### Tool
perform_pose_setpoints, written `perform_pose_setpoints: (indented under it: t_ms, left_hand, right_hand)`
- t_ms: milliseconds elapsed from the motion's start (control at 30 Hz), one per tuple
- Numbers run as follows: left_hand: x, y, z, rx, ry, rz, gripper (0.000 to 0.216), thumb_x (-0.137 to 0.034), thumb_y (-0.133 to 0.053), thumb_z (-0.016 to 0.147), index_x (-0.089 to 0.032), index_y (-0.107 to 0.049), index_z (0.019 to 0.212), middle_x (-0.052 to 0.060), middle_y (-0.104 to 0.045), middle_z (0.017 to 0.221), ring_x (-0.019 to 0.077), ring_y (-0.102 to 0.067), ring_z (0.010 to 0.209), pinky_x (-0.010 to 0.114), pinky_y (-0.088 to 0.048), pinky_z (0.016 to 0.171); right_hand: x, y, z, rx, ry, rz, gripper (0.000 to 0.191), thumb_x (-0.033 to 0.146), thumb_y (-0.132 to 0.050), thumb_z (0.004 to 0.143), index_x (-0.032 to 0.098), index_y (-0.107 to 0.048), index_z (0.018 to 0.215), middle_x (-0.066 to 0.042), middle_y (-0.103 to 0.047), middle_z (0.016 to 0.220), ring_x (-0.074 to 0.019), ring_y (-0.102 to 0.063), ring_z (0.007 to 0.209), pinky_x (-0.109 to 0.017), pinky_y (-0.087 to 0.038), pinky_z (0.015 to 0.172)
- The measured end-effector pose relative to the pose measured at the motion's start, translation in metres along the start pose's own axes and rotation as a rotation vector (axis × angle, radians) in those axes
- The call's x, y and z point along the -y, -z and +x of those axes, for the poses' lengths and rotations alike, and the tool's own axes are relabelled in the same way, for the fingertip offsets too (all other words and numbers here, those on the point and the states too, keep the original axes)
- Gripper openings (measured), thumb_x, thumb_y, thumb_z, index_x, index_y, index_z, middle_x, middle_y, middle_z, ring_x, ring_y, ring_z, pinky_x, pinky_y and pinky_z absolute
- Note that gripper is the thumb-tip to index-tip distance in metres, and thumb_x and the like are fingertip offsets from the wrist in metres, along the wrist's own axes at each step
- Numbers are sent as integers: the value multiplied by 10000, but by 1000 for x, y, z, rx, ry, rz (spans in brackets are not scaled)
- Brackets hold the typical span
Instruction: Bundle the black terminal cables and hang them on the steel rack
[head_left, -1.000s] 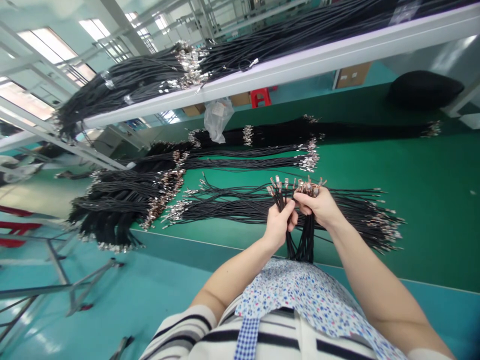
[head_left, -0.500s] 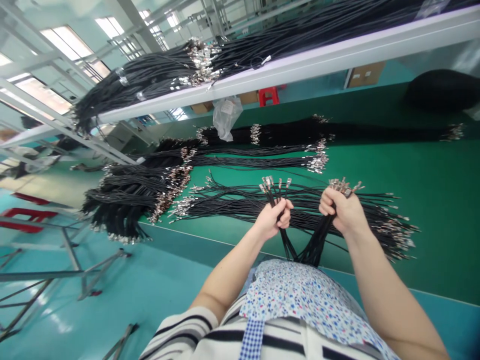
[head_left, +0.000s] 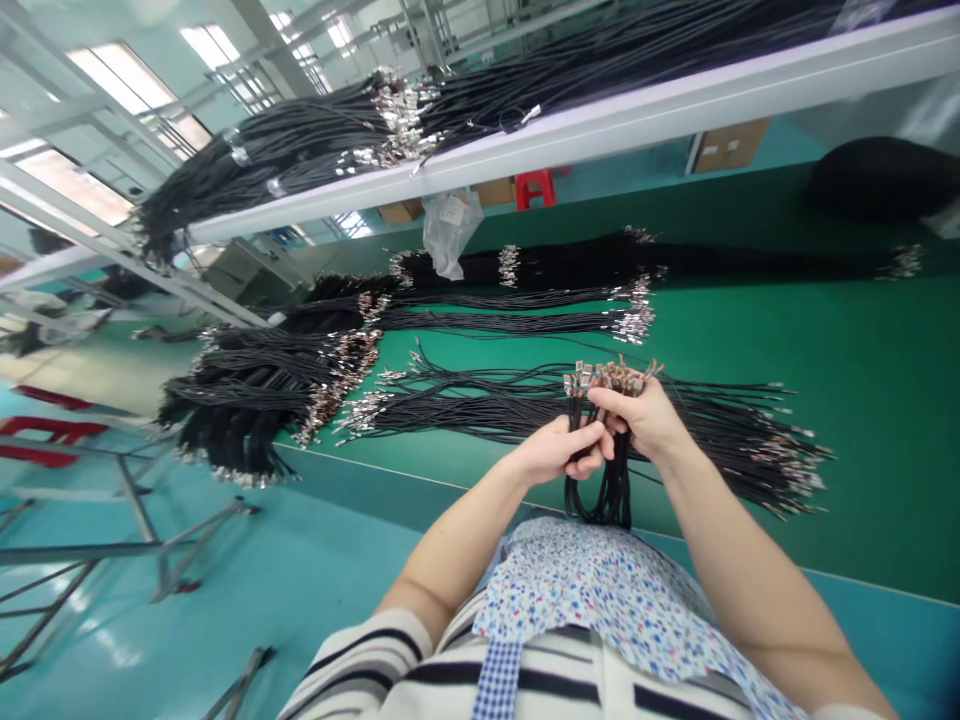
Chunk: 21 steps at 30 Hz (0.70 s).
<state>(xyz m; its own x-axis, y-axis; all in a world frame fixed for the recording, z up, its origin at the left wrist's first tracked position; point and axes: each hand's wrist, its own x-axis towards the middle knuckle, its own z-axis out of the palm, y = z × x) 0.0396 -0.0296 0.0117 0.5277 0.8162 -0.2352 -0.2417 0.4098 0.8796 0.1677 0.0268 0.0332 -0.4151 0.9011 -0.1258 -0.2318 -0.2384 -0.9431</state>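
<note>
Both my hands are together in front of my apron, closed on a bundle of black cables [head_left: 616, 490] with metal terminals at the ends. My left hand [head_left: 568, 447] wraps round the cables a little below their terminals. Higher up and to the right, my right hand [head_left: 643, 408] grips more of the cable ends, its thumb lying over them. The cables hang down from the hands in a loop above the apron. Behind them a spread of loose black cables [head_left: 465, 412] lies on the green table, partly hidden by my hands.
Piled cable bundles [head_left: 255, 380] lie at the table's left end. More rows of cables [head_left: 517, 322] lie further back. A white shelf [head_left: 570, 148] bearing cables crosses above the table, with a clear plastic bag [head_left: 451, 230] hanging below it. Metal frames [head_left: 142, 510] stand at left.
My hands have come together from apart, the right moving left and the left slightly right. The two groups of cable ends now sit side by side.
</note>
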Motion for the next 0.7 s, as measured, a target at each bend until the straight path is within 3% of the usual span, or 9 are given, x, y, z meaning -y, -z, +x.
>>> perform_pose_setpoints:
  t_ms: [67,167,267,367,467,533,600,700]
  left_hand:
    - [0,1,1,16,-14,-15,466,-571,-509,759,-109,-552,800,-43,-425,449,46,-336,356,193,-278,403]
    - [-1,2,3,-2,-35,-23,546,-606,-496,747,-88,-585,894,30,-551,562,93,-491,471,231,-387,502]
    - [-3,8,3,-112,-52,7,548,-597,-525,732,-92,-598,932,98,-624,761,143,-585,690,261,-446,655]
    - [-4,15,2,-179,-91,9,451,-553,-536,751,-117,-581,854,37,-566,675,95,-528,604,219,-423,586]
    - [-4,17,2,-5,-41,-85,391,-535,-494,788,-147,-509,750,-58,-344,476,51,-332,410,175,-290,428]
    - [-3,15,2,96,-5,-141,383,-533,-484,794,-159,-467,710,-80,-244,449,43,-242,378,161,-208,395]
    - [-2,12,4,152,24,-166,392,-534,-494,787,-162,-444,678,-83,-214,447,41,-211,373,156,-169,382]
    - [-1,9,6,218,84,-174,414,-550,-509,769,-160,-436,651,-83,-205,438,39,-196,365,155,-141,369]
  right_hand:
    - [-1,3,0,14,-16,-4,337,372,-756,565,138,-542,676,52,-411,414,-58,-332,301,-190,-258,276]
    - [-1,8,1,-71,42,-9,312,347,-749,571,142,-525,643,38,-457,478,-64,-395,369,-191,-323,333]
    - [0,14,2,-103,99,23,275,327,-727,597,138,-549,688,-10,-568,649,-99,-522,533,-210,-435,471]
    - [0,18,2,-32,107,111,262,329,-689,657,153,-497,665,14,-524,577,-96,-501,484,-229,-428,471]
    - [-1,15,1,24,124,151,292,299,-698,663,165,-440,635,78,-367,435,-47,-332,350,-211,-333,392]
    - [-1,12,1,31,111,140,277,286,-723,634,156,-482,681,85,-359,426,-39,-299,342,-206,-304,380]
    - [-1,9,1,23,84,128,298,285,-745,602,146,-521,740,79,-387,442,-38,-301,344,-203,-280,371]
    - [1,5,1,9,67,113,324,284,-764,569,145,-489,670,73,-381,438,-35,-300,349,-196,-237,360]
